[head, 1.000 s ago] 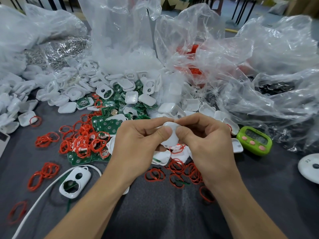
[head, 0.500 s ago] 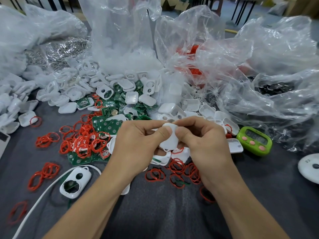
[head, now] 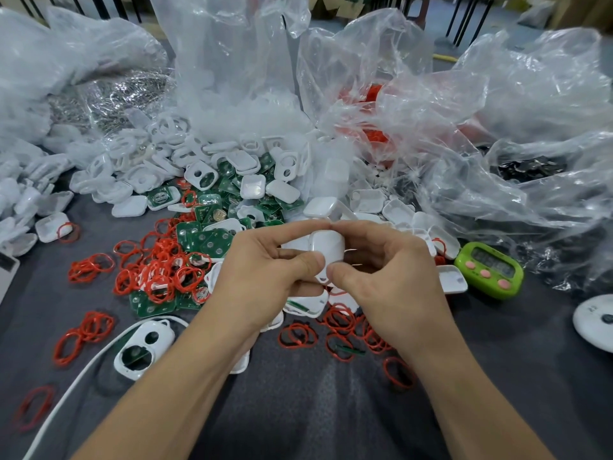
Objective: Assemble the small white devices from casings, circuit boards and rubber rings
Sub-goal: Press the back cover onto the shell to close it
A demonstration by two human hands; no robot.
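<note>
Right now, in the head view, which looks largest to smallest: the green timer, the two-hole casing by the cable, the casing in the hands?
1. Timer and two-hole casing: about alike, so unranked; the casing lies nearer the camera.
2. Held casing: smallest, though fingers hide part of it.

On my feed I saw a green timer (head: 489,270) with pink buttons lying on the grey desk (head: 298,410) at the right, just in front of crumpled clear plastic bags (head: 497,127). A white round disc (head: 593,322) sat at the right edge. A white cable (head: 83,370) curved across the left front. Silvery metal bits (head: 109,97) showed through a bag at the far left.
</note>
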